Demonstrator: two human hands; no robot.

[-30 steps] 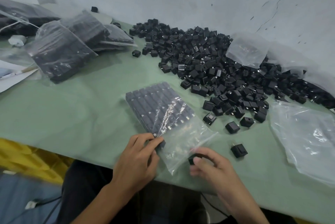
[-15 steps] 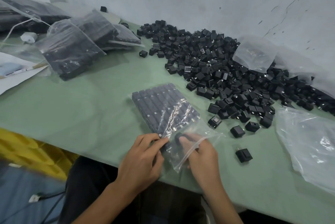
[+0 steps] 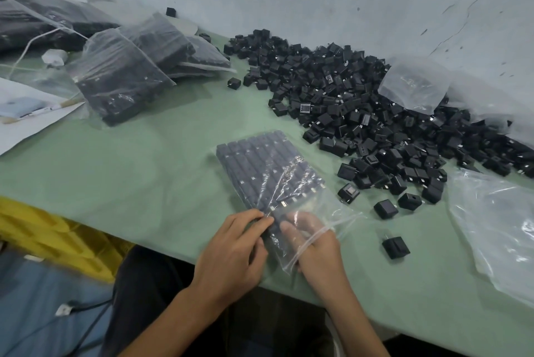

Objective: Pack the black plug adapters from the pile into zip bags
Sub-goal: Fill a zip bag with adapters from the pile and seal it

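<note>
Your clear plastic zip bag (image 3: pixel 268 171), packed with neat rows of black plug adapters, lies flat on the pale green table (image 3: pixel 130 168). Your left hand (image 3: pixel 234 252) pinches the bag's near edge with closed fingers, while your right hand (image 3: pixel 315 244) is slid inside the bag's open mouth, fingers curled on an adapter there (seen only through the plastic). Beyond the bag sprawls the loose pile of black adapters (image 3: pixel 361 102); the filled bags (image 3: pixel 130 67) lie far left of it.

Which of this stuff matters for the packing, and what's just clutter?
Job: zip bag being filled; adapter pile; loose adapter; empty bags; filled bags; left hand; right hand.

Lying about: white charger; paper sheet; yellow crate.
</note>
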